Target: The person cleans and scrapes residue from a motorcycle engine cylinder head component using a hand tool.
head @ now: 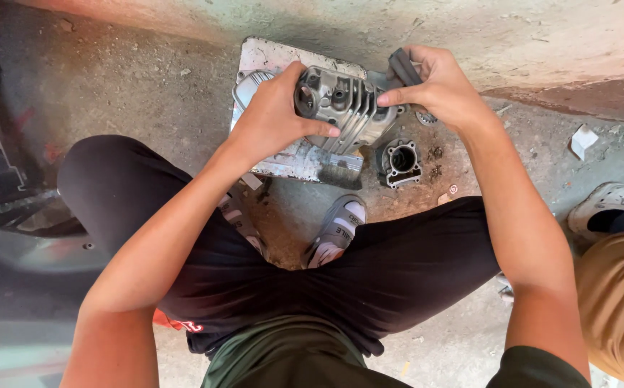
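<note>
A grey finned metal engine cylinder head (344, 100) is held up over a flat metal tray (272, 56) on the ground. My left hand (272, 118) grips the head from its left side, thumb laid across the lower fins. My right hand (438, 86) is closed around a dark tool handle (403, 68) at the head's right end, forefinger pointing at the fins. Below the head, a smaller metal cylinder block (400, 162) with a round bore lies on the dirt. A brush (341, 172) rests on the tray's lower edge.
I squat on dusty concrete, knees in black shorts, grey sandals (337, 230) under me. A concrete wall base (470, 36) runs behind the tray. Another person's tan-clad leg (621, 302) and shoe (603, 205) are at the right. Dark vehicle parts (10, 201) are at the left.
</note>
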